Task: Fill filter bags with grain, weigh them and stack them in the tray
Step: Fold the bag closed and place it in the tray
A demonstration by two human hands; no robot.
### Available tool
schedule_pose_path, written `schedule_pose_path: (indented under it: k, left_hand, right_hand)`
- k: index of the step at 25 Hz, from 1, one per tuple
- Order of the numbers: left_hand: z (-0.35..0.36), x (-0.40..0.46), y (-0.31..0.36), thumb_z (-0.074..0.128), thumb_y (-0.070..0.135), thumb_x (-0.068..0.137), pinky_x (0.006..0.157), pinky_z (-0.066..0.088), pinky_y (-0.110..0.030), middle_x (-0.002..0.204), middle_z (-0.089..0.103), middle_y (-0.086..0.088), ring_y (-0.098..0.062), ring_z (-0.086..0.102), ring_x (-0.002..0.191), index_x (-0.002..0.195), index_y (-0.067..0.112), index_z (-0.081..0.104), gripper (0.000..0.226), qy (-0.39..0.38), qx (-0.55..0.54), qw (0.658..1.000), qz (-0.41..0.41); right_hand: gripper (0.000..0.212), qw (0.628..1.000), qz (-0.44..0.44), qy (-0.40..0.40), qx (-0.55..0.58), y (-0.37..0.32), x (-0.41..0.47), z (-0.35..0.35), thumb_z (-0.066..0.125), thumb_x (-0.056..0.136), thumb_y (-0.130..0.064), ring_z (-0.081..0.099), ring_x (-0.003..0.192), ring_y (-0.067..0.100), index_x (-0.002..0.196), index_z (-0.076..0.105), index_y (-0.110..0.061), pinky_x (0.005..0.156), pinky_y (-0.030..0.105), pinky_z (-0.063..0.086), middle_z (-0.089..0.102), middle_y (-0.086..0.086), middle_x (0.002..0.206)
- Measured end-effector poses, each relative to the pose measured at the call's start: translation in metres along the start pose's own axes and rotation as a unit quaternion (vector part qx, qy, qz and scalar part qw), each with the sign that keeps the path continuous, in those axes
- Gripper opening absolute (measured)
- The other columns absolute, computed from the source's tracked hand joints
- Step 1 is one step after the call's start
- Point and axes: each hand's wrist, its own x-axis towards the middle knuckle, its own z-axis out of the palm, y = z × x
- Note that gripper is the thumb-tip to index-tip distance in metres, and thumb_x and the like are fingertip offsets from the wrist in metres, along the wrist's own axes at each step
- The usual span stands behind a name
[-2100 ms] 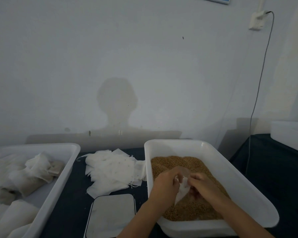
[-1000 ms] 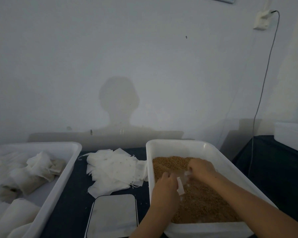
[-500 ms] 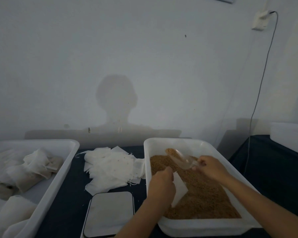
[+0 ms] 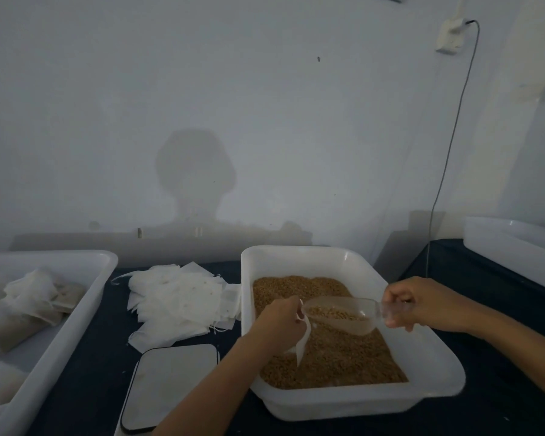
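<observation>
A white tub (image 4: 434, 363) holds brown grain (image 4: 334, 357). Above the grain my left hand (image 4: 280, 324) pinches a white filter bag (image 4: 303, 344) by its top edge, the bag hanging down. My right hand (image 4: 422, 302) grips the handle of a clear plastic scoop (image 4: 340, 314) that carries some grain, its mouth right at the bag's opening. A pile of empty filter bags (image 4: 173, 303) lies left of the tub. A flat scale (image 4: 170, 382) sits in front of that pile. The white tray (image 4: 73, 316) at the left holds several filled bags (image 4: 29, 306).
Everything stands on a dark cloth-covered table (image 4: 98, 385) against a pale wall. Another white tub (image 4: 516, 250) sits at the far right on a separate dark surface. A cable (image 4: 447, 158) hangs from a wall socket down behind the table's right end.
My right hand let go of the bag, dug the scoop into the grain and brought it, loaded, to the bag's mouth. My left hand kept hold of the bag.
</observation>
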Motion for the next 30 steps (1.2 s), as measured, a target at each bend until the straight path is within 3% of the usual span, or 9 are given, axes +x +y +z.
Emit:
schedule_pose_path:
  k: [4, 6, 10, 14, 20, 25, 30]
  left_hand:
    - [0.004, -0.004, 0.002, 0.053, 0.012, 0.084, 0.065, 0.041, -0.026, 0.080, 0.050, 0.004, -0.014, 0.049, 0.076, 0.107, 0.009, 0.054, 0.022, -0.005, 0.035, 0.999, 0.041]
    - [0.005, -0.006, 0.002, 0.053, 0.012, 0.084, 0.064, 0.041, -0.024, 0.078, 0.046, 0.008, -0.014, 0.050, 0.076, 0.108, 0.011, 0.053, 0.024, 0.005, 0.046, 0.997, 0.060]
    - [0.009, -0.007, 0.000, 0.054, 0.012, 0.084, 0.064, 0.043, -0.027, 0.081, 0.049, 0.005, -0.014, 0.049, 0.073, 0.108, 0.013, 0.050, 0.024, 0.017, 0.060, 0.995, 0.075]
    - [0.011, -0.005, 0.000, 0.051, 0.010, 0.085, 0.062, 0.042, -0.028, 0.071, 0.043, 0.010, -0.011, 0.046, 0.067, 0.110, 0.015, 0.048, 0.025, 0.007, 0.035, 0.996, 0.077]
    - [0.011, -0.003, 0.000, 0.052, 0.009, 0.086, 0.060, 0.044, -0.031, 0.066, 0.049, 0.005, -0.009, 0.044, 0.058, 0.112, 0.017, 0.047, 0.027, 0.018, -0.005, 0.998, 0.065]
    - [0.009, -0.004, 0.000, 0.052, 0.012, 0.086, 0.066, 0.049, -0.035, 0.074, 0.055, 0.000, -0.017, 0.053, 0.067, 0.114, 0.018, 0.047, 0.029, 0.052, 0.020, 0.995, 0.077]
    - [0.010, -0.005, 0.000, 0.053, 0.013, 0.088, 0.061, 0.046, -0.032, 0.073, 0.053, 0.001, -0.016, 0.052, 0.066, 0.115, 0.018, 0.043, 0.030, 0.065, 0.010, 0.995, 0.080]
  right_hand:
    - [0.017, 0.992, 0.009, 0.006, -0.122, -0.009, 0.000, 0.003, 0.077, 0.077, -0.035, 0.065, 0.071, 0.008, 0.085, 0.065, -0.026, 0.076, 0.031, 0.055, 0.064, -0.012, 0.090]
    - [0.018, 0.984, 0.010, 0.006, -0.179, -0.016, 0.001, 0.003, 0.075, 0.077, -0.040, 0.058, 0.075, 0.000, 0.085, 0.061, -0.033, 0.072, 0.025, 0.049, 0.060, -0.016, 0.091]
    - [0.020, 0.961, 0.017, 0.004, -0.275, -0.027, 0.005, 0.000, 0.071, 0.078, -0.044, 0.057, 0.082, 0.004, 0.091, 0.062, -0.032, 0.059, 0.018, 0.035, 0.059, -0.015, 0.086]
    - [0.021, 0.951, 0.020, -0.014, -0.310, -0.041, 0.010, -0.004, 0.071, 0.079, -0.043, 0.056, 0.082, 0.005, 0.095, 0.064, -0.030, 0.059, 0.019, 0.035, 0.059, -0.015, 0.089]
    - [0.021, 0.917, 0.006, -0.017, -0.399, -0.066, 0.020, -0.021, 0.071, 0.079, -0.042, 0.058, 0.086, 0.012, 0.090, 0.059, -0.028, 0.057, 0.022, 0.035, 0.056, -0.011, 0.084]
    - [0.022, 0.896, -0.008, 0.000, -0.444, -0.081, 0.029, -0.031, 0.073, 0.078, -0.040, 0.054, 0.077, 0.012, 0.086, 0.061, -0.024, 0.052, 0.023, 0.028, 0.060, -0.007, 0.083]
    - [0.022, 0.896, -0.002, -0.007, -0.445, -0.089, 0.031, -0.035, 0.073, 0.076, -0.043, 0.052, 0.074, 0.010, 0.083, 0.057, -0.029, 0.052, 0.022, 0.028, 0.055, -0.012, 0.079]
